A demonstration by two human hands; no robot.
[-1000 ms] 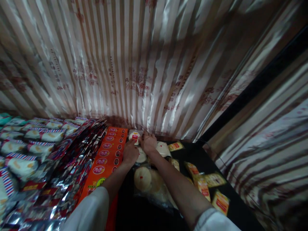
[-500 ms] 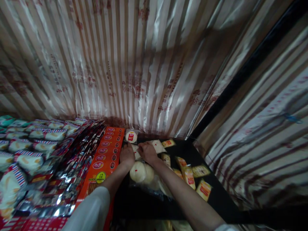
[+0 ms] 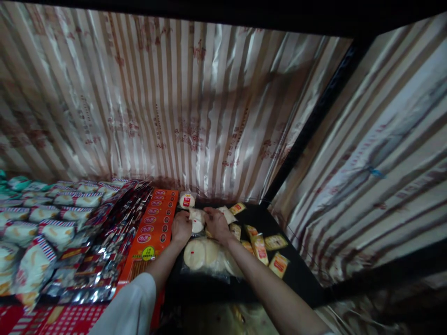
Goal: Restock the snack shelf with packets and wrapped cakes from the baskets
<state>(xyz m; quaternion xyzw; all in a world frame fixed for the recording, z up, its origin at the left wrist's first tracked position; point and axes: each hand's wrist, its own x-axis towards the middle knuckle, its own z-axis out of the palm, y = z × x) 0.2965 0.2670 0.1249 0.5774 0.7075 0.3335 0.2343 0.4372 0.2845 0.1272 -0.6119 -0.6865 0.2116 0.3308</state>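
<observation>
Left hand (image 3: pixel 181 228) and right hand (image 3: pixel 217 224) together pinch a small white wrapped bun (image 3: pixel 197 219); one red-labelled round bun (image 3: pixel 187 200) stands behind, yellow sachets (image 3: pixel 260 245) scattered.

A striped satin curtain (image 3: pixel 174 116) hangs behind and to the right of a black shelf (image 3: pixel 296 279), with a black post (image 3: pixel 314 121) at the corner. On the left lie white packets with red-and-blue striped edges (image 3: pixel 52 230), then silver foil packets (image 3: pixel 104 251), then a long orange box (image 3: pixel 153 228). A clear bag of round pale cakes (image 3: pixel 199 256) lies near the front. Yellow-and-red sachets (image 3: pixel 260 246) are scattered to its right.
</observation>
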